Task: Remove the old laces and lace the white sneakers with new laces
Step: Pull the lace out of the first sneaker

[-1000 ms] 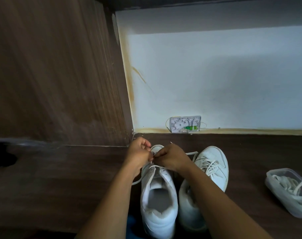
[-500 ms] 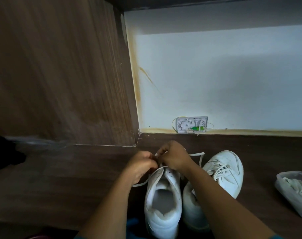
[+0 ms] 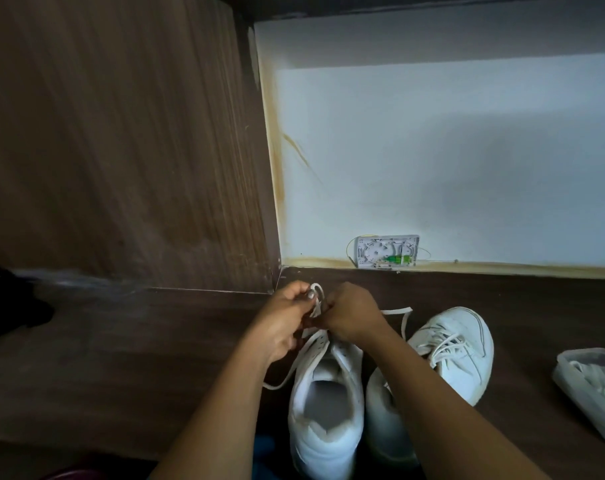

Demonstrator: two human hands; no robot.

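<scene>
Your left hand (image 3: 283, 323) and right hand (image 3: 350, 319) meet over the toe end of the nearer white sneaker (image 3: 325, 414), which stands on the dark wooden surface (image 3: 155, 358) with its heel toward you. The fingers of both hands are curled and pinch the white lace (image 3: 317, 295), which stands up in a small loop between them. One loose end trails off to the left of the shoe, and the other lies out to the right. The second sneaker (image 3: 457, 355) sits just beside it on the right, already laced. Well apart at the right edge, a clear plastic container (image 3: 571, 386) holds more laces.
</scene>
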